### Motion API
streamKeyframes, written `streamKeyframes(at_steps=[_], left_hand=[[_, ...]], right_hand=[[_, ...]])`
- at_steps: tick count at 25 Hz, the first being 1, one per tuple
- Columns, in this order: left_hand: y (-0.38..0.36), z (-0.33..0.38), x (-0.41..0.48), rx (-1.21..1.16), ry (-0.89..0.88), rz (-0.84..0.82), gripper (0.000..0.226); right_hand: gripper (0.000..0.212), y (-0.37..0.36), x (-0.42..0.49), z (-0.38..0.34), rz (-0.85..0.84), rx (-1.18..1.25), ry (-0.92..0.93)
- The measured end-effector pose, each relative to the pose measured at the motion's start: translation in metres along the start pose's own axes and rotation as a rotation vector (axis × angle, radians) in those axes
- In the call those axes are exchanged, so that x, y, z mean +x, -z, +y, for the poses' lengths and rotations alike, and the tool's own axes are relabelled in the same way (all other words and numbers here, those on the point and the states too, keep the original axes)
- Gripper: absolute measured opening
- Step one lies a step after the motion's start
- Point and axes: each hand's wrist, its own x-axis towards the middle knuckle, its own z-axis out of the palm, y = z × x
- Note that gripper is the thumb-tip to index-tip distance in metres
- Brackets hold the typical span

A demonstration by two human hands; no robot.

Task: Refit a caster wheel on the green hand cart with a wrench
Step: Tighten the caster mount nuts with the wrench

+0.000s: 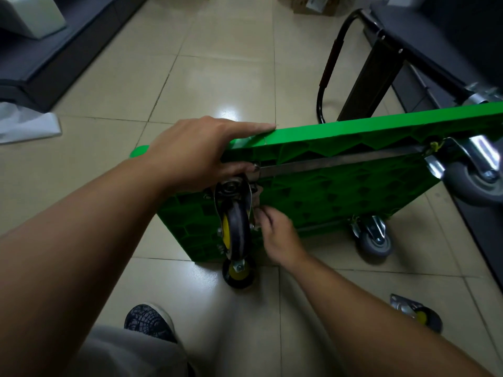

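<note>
Because the bolts sit underneath, the green hand cart (353,186) stands tipped on edge on the floor (217,77), underside toward me. So that it doesn't topple, my left hand (190,156) lies over the top rim, index finger straight, thumb pressing by the mounting plate (255,191) to keep the caster wheel (236,235) seated at the near corner. My right hand (277,238) has curled fingers pinching something small at the plate's edge, probably a fastener started by feel, though it's too blurred to be sure. No wrench shows.
</note>
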Motion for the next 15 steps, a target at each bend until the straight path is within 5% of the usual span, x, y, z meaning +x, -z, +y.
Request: streamKeyframes(at_steps=[2,4,10,12,15], left_hand=[[0.001,0.001,0.0,0.002,0.001,0.002,0.07],[0.002,0.002,-0.001,0.0,0.004,0.0,0.07],[0.001,0.004,-0.001,0.018,-0.009,0.008,0.07],[0.001,0.005,-0.002,0.017,-0.01,0.012,0.07],[0.0,0.004,-0.002,0.015,-0.016,0.014,0.07]], right_hand=[[0.025,-0.03,-0.011,-0.005,-0.015,0.256,-0.105],[0.027,-0.034,-0.028,-0.006,0.019,0.243,-0.112],[0.014,0.079,-0.06,0.015,0.014,-0.507,0.108],[0.01,0.117,-0.047,-0.005,0.063,-0.763,0.332],[0.018,0.148,-0.026,-0.053,0.114,-0.833,0.639]])
